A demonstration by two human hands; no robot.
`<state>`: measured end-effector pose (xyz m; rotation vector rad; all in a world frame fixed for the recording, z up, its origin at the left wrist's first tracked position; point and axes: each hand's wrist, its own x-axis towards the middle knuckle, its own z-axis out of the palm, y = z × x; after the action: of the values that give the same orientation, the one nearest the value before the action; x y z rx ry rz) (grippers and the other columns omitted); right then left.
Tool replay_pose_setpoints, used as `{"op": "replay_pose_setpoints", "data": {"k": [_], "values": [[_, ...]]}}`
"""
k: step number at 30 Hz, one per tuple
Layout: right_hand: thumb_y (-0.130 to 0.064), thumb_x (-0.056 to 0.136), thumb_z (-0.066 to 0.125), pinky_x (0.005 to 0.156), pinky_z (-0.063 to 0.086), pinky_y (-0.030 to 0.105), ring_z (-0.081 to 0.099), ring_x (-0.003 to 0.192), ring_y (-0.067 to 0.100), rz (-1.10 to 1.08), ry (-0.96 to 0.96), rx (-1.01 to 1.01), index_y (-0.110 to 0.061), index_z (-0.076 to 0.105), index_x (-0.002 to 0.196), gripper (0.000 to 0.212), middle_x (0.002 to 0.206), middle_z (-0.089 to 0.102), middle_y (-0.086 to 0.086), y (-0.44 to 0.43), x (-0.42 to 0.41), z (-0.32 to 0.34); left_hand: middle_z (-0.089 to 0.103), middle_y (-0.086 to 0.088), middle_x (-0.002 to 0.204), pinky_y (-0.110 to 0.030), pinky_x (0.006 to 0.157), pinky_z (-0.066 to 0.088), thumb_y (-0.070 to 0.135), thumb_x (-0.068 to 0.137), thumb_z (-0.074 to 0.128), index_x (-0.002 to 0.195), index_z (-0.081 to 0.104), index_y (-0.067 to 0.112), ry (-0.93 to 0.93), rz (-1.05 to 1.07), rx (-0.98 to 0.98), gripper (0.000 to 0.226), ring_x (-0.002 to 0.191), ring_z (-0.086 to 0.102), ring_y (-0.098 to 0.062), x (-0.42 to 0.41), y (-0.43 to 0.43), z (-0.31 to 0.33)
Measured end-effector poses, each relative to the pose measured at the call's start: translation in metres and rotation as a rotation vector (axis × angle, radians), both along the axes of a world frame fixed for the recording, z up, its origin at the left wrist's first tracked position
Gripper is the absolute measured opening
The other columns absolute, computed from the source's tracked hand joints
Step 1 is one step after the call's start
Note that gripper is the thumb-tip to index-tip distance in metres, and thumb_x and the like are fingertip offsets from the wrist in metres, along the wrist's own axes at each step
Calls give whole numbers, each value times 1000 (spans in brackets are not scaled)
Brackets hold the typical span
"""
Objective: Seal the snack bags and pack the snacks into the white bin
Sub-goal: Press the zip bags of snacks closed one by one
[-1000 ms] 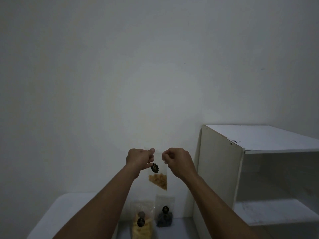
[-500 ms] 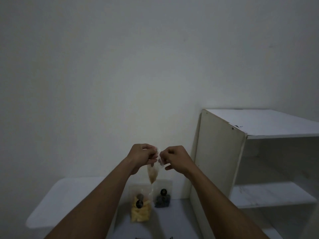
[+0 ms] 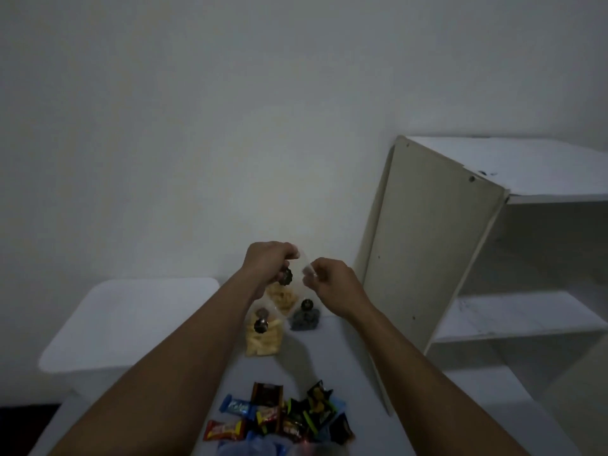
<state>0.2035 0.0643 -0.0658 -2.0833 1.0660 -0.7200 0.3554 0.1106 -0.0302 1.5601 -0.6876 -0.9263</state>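
1. Left hand (image 3: 268,261) and right hand (image 3: 332,284) pinch the top of a clear snack bag (image 3: 286,292); both grips closed on it.
2. Bag held above the bench (image 3: 329,373), over two other bags (image 3: 263,334).
3. White bin (image 3: 131,324) sits left.

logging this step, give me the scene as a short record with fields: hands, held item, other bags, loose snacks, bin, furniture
hands: left hand and right hand both pinch the top of one bag, raised above the table
held item: clear snack bag with pale yellow pieces and a dark round sticker
other bags: yellow snack bag and dark snack bag on the table near the wall
loose snacks: pile of wrapped candies at the near edge
bin: white bin at left
furniture: white shelf unit at right
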Motion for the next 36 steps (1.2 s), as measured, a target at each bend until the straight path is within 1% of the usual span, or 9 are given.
{"op": "replay_pose_setpoints", "data": {"k": [3, 5, 8, 10, 13, 16, 21, 28, 36], "values": [[-16, 96, 50, 81, 57, 37, 70, 84, 14, -48, -59, 31, -25, 65, 83, 21, 87, 74, -2, -14, 3, -25, 69, -6, 100, -39, 78, 59, 16, 84, 62, 96, 69, 18, -127, 59, 28, 14, 86, 65, -23, 4, -8, -36], [-9, 95, 47, 84, 57, 39, 70, 86, 14, -53, -83, 56, -28, 62, 80, 29, 86, 73, -4, -23, 2, -44, 65, -5, 100, -45, 84, 57, 15, 83, 63, 112, 61, 22, -201, 76, 109, 30, 88, 64, -28, 6, -12, -67], [-7, 92, 46, 85, 57, 43, 70, 89, 16, -51, -111, 104, -23, 63, 79, 27, 85, 71, -3, -37, -2, -73, 58, -2, 117, -38, 87, 51, 20, 90, 63, 130, 53, 21, -179, -44, 224, 41, 103, 61, -27, 3, -18, -115], [-9, 92, 47, 85, 56, 44, 69, 92, 20, -62, -123, 162, -20, 63, 80, 22, 88, 71, 0, -48, -2, -96, 60, -5, 120, -39, 88, 51, 23, 94, 59, 126, 62, 18, -100, -129, 250, 32, 106, 60, -25, -1, -26, -147], [-11, 97, 48, 84, 53, 39, 67, 94, 19, -115, -146, 226, -19, 64, 88, 20, 94, 71, 0, -63, 0, -130, 69, -12, 98, -38, 69, 52, 26, 96, 58, 110, 69, 13, -54, -101, 227, 22, 78, 62, -25, -7, -39, -184], [-22, 98, 54, 74, 53, 29, 64, 85, 13, -233, -86, 235, -17, 65, 99, 12, 90, 67, -5, -72, 3, -163, 66, -9, 85, -39, 64, 50, 27, 98, 55, 104, 68, 12, -66, -43, 226, 21, 69, 58, -24, -12, -52, -216], [-21, 95, 56, 71, 57, 35, 66, 83, 20, -362, 13, 328, -21, 59, 91, 5, 92, 68, 3, -90, 16, -218, 70, -13, 101, -43, 75, 56, 32, 92, 60, 106, 67, 18, -122, 36, 259, 21, 94, 67, -38, -17, -73, -271], [-13, 96, 51, 66, 41, 22, 65, 85, 21, -387, 65, 366, -22, 60, 94, 13, 90, 65, 2, -111, 25, -253, 69, -10, 103, -30, 83, 46, 20, 94, 61, 106, 66, 8, -233, 160, 279, 18, 96, 63, -25, -27, -96, -299], [-8, 98, 47, 81, 35, 17, 58, 118, 28, -327, 121, 380, -5, 52, 136, 39, 130, 62, 15, -112, 24, -249, 66, -12, 118, -43, 96, 51, 10, 92, 57, 124, 58, 9, -223, 204, 281, 32, 110, 61, -30, -28, -104, -299]]}}
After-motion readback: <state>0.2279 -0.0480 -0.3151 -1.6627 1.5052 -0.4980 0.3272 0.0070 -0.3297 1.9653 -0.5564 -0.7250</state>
